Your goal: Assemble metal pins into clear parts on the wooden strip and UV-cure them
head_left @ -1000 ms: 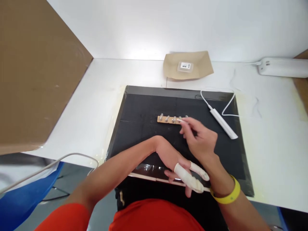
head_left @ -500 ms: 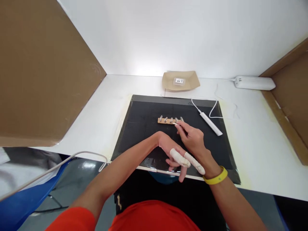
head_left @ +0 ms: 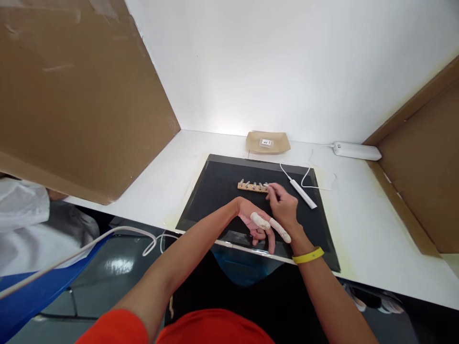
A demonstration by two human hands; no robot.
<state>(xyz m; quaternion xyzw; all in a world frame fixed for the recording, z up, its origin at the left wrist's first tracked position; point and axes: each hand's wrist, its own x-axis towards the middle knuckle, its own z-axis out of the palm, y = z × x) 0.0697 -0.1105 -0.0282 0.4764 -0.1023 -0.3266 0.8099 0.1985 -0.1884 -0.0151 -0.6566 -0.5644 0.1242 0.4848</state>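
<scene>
A small wooden strip point(head_left: 251, 187) with several metal pegs standing in it lies on a black mat point(head_left: 215, 200). My right hand point(head_left: 283, 206), with a yellow band on the wrist, reaches to the strip's right end, its fingers pinched together at the last peg; what they hold is too small to make out. My left hand point(head_left: 260, 224) rests on the mat near its front edge, just behind my right wrist. Its fingers lie stretched out, two of them in white finger cots, and hold nothing.
A white stick-shaped device point(head_left: 303, 193) with a cable lies on the mat's right part. A tan paper tray point(head_left: 267, 142) holding a small packet sits at the back. A white power strip point(head_left: 356, 151) lies back right. Cardboard walls point(head_left: 79, 95) stand left and right.
The camera has pulled back and tilted up, so the scene looks smaller. My right hand stays pinched at the strip's right end. My left hand keeps resting on the mat.
</scene>
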